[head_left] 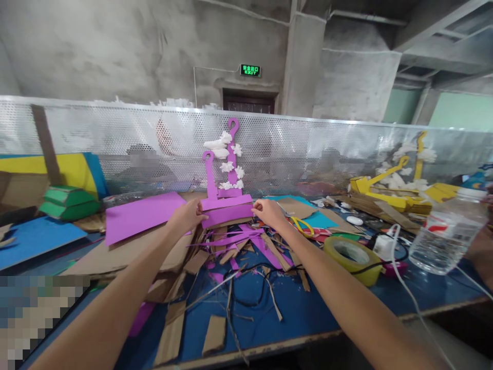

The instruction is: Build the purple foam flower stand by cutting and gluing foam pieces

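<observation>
Between my two hands is a purple cardboard piece, a low, box-like form with a brown edge running across it. My left hand pinches its left end, fingers closed. At the right end, my right hand has thumb and fingertips pressed together on the same piece. Just behind stands a purple cardboard model with two hooked uprights and white fluffy tufts. Purple and brown cardboard strips lie in a heap below my hands. Whether the held piece joins the model, I cannot tell.
Purple sheet and brown cardboard lie left, near a green cardboard form. Yellow-handled scissors, a tape roll, cables and a water bottle are right. A perforated metal screen runs along the back.
</observation>
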Available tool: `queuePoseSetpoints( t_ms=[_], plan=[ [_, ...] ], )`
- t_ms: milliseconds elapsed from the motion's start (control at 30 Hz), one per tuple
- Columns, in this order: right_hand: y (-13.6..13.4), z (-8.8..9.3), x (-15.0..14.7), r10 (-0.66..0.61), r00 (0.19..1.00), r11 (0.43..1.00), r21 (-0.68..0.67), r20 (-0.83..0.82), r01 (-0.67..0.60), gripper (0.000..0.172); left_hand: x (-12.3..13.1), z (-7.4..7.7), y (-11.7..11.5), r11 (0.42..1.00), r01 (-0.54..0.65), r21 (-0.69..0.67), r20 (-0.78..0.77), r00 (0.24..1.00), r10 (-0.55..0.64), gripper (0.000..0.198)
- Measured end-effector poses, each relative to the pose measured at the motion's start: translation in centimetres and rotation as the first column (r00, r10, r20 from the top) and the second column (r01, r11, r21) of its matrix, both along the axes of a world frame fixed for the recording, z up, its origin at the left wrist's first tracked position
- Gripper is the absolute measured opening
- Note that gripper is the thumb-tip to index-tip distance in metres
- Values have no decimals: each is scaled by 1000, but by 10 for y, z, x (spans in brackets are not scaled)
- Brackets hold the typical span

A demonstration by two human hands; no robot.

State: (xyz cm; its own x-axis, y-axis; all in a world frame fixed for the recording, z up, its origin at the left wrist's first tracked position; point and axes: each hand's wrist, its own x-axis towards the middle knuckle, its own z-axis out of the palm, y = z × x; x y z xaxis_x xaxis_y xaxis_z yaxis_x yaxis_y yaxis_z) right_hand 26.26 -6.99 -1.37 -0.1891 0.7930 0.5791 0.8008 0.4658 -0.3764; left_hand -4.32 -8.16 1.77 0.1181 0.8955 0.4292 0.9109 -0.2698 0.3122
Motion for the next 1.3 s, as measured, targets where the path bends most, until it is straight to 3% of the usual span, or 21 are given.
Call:
queuePoseSetpoints(
  t_ms=[200, 700, 967, 1300],
  plan=[
    [7, -3, -2, -96, 993, 995, 2, 74, 96, 13, 3, 1, -5, 989, -136, -56, -149, 981, 127, 26],
    [16, -6, 0, -97, 995, 995, 13, 5, 97, 11, -1, -2, -1, 977, -209, -39, -272, 943, 191, 26],
    [18, -5, -2, -106, 994, 994, 21, 10, 106, 14, -8, -2, 0, 988, -123, -88, -233, 967, 100, 31],
    [17, -3, -2, -104, 995, 995, 11, -2, 104, 13, -10, -1, 1, 989, -129, -75, -230, 967, 109, 29]
  ],
)
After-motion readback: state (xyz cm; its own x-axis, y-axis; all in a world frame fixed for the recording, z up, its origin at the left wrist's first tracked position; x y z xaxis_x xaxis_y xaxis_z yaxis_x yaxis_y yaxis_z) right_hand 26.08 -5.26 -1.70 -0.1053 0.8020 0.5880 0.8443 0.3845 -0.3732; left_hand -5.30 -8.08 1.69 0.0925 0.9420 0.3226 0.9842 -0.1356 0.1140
